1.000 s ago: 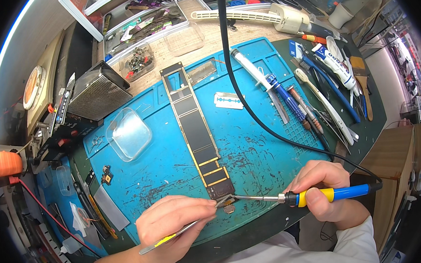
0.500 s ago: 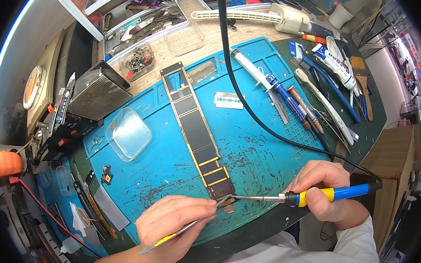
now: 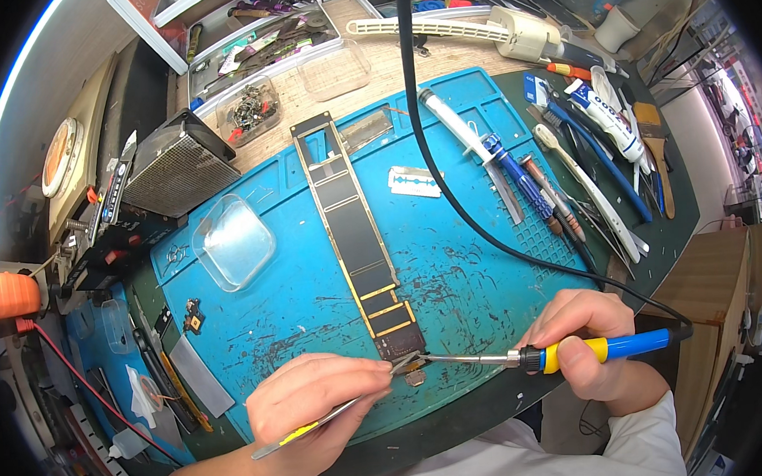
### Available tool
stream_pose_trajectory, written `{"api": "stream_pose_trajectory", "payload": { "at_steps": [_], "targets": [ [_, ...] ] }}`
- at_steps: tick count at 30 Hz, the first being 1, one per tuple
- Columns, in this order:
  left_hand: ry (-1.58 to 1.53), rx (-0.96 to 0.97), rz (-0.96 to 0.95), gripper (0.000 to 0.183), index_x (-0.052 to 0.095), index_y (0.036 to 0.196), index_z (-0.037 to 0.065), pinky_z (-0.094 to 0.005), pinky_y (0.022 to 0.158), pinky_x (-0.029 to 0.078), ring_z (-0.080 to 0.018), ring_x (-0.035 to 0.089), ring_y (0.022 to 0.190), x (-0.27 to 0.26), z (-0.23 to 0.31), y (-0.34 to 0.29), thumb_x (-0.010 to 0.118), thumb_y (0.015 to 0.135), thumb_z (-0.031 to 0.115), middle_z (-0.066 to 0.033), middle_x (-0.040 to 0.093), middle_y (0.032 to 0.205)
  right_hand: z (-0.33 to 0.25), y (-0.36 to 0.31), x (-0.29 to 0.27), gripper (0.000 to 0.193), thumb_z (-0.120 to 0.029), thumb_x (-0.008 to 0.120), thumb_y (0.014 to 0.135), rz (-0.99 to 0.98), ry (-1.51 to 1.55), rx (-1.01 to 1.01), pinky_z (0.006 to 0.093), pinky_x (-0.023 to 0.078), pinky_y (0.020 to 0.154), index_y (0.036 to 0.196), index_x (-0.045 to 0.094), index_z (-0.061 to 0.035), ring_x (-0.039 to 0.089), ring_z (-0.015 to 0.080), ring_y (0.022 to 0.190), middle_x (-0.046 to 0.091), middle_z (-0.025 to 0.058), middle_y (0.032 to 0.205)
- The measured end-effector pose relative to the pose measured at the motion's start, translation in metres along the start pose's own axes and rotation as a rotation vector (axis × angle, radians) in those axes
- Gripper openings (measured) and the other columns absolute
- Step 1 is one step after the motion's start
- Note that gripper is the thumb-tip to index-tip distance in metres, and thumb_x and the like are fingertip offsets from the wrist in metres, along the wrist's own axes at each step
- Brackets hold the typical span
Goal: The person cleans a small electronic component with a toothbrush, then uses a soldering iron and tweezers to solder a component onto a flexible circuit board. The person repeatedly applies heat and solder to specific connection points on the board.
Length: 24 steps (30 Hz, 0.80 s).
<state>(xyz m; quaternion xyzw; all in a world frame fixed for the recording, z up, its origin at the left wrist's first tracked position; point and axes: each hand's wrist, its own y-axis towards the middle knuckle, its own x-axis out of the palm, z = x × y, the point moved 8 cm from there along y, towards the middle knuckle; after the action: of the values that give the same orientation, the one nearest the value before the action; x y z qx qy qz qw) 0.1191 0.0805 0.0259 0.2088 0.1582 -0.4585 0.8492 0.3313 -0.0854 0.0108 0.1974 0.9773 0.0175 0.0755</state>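
Note:
A long dark circuit board [image 3: 353,231] with gold edges lies on the blue mat. My left hand [image 3: 317,403] is closed round metal tweezers [image 3: 315,420], whose tips reach the board's near end. From the right, my right hand [image 3: 583,339] grips a blue and yellow soldering iron [image 3: 625,347]. Its tip meets the same near end, close beside the tweezers' tips; whether the two tips touch is too small to tell. Just below them on the mat lies a small flat metallic piece [image 3: 416,378].
The iron's black cable [image 3: 485,234] arches over the mat [image 3: 298,304]. A clear plastic box [image 3: 234,243] stands left, a razor blade [image 3: 415,181] beyond the board. A syringe [image 3: 454,122], a toothbrush [image 3: 582,173] and other tools lie right. A black mesh-fronted unit [image 3: 176,168] stands back left.

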Motion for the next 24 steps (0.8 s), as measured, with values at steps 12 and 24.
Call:
{"api": "stream_pose_trajectory", "payload": {
  "at_steps": [12,24],
  "targets": [
    [0.022,0.035,0.004,0.022,0.078,0.100,0.001,-0.0354,0.079,0.061,-0.0271,0.080,0.088,0.0000,0.0012,0.0003,0.087,0.081,-0.007,-0.0132,0.082,0.098,-0.0002,0.0001,0.0010,0.020,-0.018,0.074,0.095,0.004,-0.006,-0.020,0.0277,0.055,0.063,0.100,0.075,0.0006,0.071,0.0155,0.070,0.076,0.0111,0.084],
    [0.002,0.014,0.013,0.026,0.081,0.100,0.000,-0.0345,0.078,0.062,-0.0277,0.079,0.089,-0.0005,0.0000,0.0000,0.087,0.077,-0.008,-0.0129,0.082,0.102,-0.0023,0.0014,0.0020,0.018,-0.017,0.073,0.095,0.005,-0.020,-0.022,0.0276,0.055,0.063,0.099,0.075,0.0005,0.071,0.0158,0.070,0.075,0.0113,0.083]
  ]
}}
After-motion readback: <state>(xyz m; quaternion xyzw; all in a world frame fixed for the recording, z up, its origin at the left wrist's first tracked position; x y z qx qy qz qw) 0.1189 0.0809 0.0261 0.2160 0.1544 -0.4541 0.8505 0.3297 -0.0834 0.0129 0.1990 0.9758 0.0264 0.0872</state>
